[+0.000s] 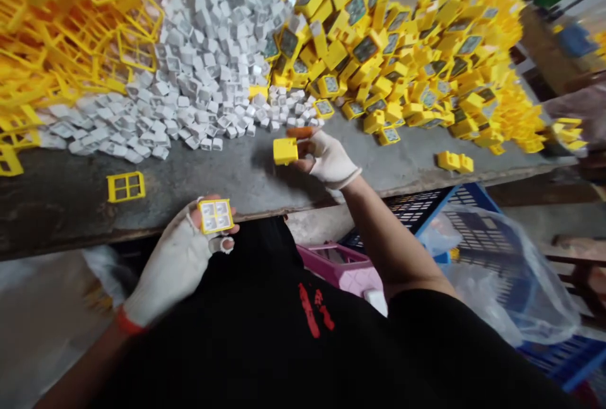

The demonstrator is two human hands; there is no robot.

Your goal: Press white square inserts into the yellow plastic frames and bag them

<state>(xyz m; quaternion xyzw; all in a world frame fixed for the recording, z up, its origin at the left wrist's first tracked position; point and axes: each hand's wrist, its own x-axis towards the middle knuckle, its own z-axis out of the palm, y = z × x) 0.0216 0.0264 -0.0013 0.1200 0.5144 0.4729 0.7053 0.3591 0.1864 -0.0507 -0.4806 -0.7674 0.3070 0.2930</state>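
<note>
At the near edge of the grey desk, the left hand, in a white fabric glove with bare fingertips, has its grip closed on a small yellow square plastic frame filled with four white inserts. The frame is pinched at the fingertips, out beyond the palm on its far right side. Its face is turned up toward the camera, and it hangs right over the desk's front edge.

Farther in and to the right, the right hand, gloved the same way, rests over the desk with its grip closed on a plain yellow plastic block. The block sticks out to the left of the fingers, with the thumb tip along its far side. It sits low over the desk surface, but whether it touches cannot be told.

Left of both hands, an empty yellow four-window plastic frame lies flat on the desk, well apart from the left hand. Along the far side run three heaps:
- A tangle of yellow plastic frames is at the far left.
- A mound of small white square plastic caps fills the middle, its near fringe just beyond the right hand.
- A pile of yellow square blocks with dark faces is at the right.

Two loose yellow blocks lie side by side near the desk's right front edge. Below that edge stands a blue plastic crate holding a clear plastic bag.
</note>
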